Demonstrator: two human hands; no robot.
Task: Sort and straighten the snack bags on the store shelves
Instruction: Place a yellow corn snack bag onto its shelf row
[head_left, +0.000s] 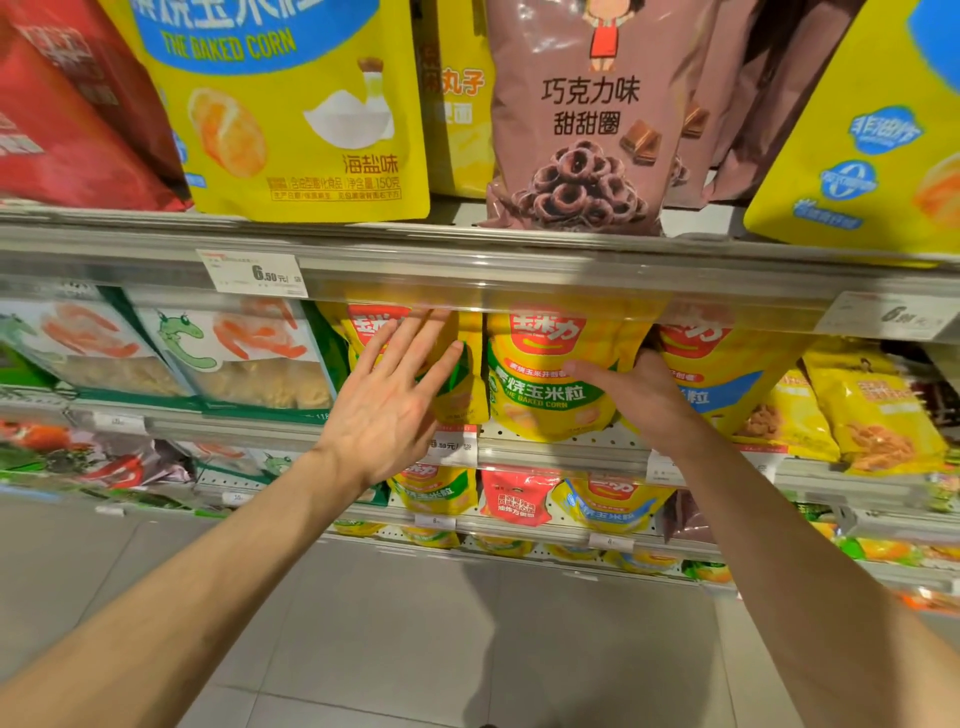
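Note:
On the middle shelf stand yellow baked-corn bags. My left hand (395, 400) lies flat with straight fingers against the left yellow-and-green bag (462, 384). My right hand (636, 389) grips the right edge of the middle yellow-and-green bag (545, 384), thumb across its front and fingers hidden behind it. A yellow bag with a blue band (727, 374) stands just to the right of that hand.
The shelf above holds a yellow sea-salt corn bag (291, 119), a brown chocolate-ring bag (582, 130) and a red bag (67, 119). White-and-green shrimp snack bags (234, 353) sit to the left, yellow bags (872, 410) to the right. Lower shelves carry more bags; grey floor tiles lie below.

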